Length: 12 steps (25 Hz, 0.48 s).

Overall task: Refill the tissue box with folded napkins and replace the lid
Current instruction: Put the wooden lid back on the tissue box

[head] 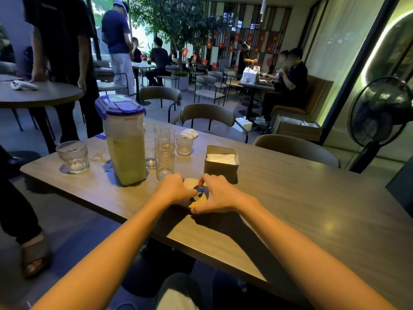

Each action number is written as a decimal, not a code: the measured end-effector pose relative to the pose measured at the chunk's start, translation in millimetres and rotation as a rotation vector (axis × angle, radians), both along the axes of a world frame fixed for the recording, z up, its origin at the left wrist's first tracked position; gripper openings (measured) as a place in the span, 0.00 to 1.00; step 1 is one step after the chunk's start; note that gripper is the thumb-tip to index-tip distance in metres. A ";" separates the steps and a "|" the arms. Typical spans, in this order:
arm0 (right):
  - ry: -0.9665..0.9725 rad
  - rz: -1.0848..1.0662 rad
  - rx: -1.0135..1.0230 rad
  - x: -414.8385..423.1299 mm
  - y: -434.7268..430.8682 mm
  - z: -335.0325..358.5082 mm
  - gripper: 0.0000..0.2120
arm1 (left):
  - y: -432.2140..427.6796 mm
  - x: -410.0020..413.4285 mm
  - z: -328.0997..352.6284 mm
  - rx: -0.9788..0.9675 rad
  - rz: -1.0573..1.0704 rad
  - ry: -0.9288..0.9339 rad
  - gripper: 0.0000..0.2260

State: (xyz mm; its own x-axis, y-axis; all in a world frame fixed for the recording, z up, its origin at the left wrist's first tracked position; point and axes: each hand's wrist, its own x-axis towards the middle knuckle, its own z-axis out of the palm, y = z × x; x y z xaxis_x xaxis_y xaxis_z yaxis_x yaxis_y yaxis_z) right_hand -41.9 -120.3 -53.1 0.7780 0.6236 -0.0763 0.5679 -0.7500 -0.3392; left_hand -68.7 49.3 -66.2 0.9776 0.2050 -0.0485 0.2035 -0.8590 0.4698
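A grey metal tissue box (220,170) stands open on the wooden table (301,198), with white folded napkins (221,158) showing inside near its top. Just in front of it, my left hand (175,190) and my right hand (218,195) meet over a flat item with blue, white and yellow print (199,198). Both hands have their fingers curled onto it and pinch its edges. Most of that item is hidden under my hands. I cannot tell whether it is the lid or a napkin.
A tall plastic pitcher (124,142) with a blue lid and several drinking glasses (164,151) stand left of the box. Another glass (73,156) sits near the table's left end. Chairs, a standing fan (380,117), a round table and people surround the table.
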 end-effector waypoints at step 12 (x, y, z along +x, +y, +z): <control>-0.030 -0.022 0.202 86.3 -50.0 84.9 0.24 | 9.7 60.6 71.7 -0.263 -0.543 -0.126 0.48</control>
